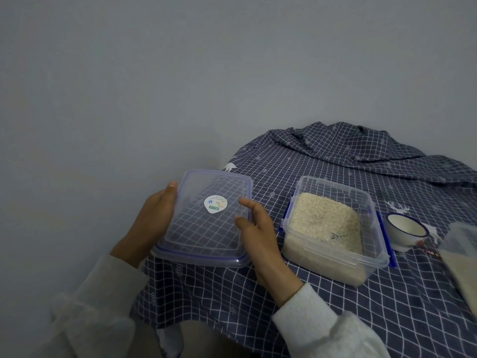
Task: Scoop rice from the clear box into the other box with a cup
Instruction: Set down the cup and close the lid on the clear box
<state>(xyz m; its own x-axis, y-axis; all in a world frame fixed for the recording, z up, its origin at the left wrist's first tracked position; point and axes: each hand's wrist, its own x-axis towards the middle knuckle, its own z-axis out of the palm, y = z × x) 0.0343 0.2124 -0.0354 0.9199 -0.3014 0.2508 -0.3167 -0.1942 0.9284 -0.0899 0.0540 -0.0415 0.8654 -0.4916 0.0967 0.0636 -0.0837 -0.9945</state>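
Observation:
A clear box [371, 210] with blue clips stands uncovered on the table, about half full of rice [322, 218]. Its clear lid [206, 223], with a round white sticker, is at the table's left edge, held flat between both hands. My left hand [152, 218] grips the lid's left side. My right hand [258, 228] holds its right side, fingers on top. A white cup [405, 231] with a dark rim stands upright just right of the box. The other box [462, 257], pale and partly cut off, sits at the far right.
A dark blue checked cloth [335, 161] covers the round table and bunches in folds at the back. A plain grey wall lies behind and to the left. The table edge runs just under the lid.

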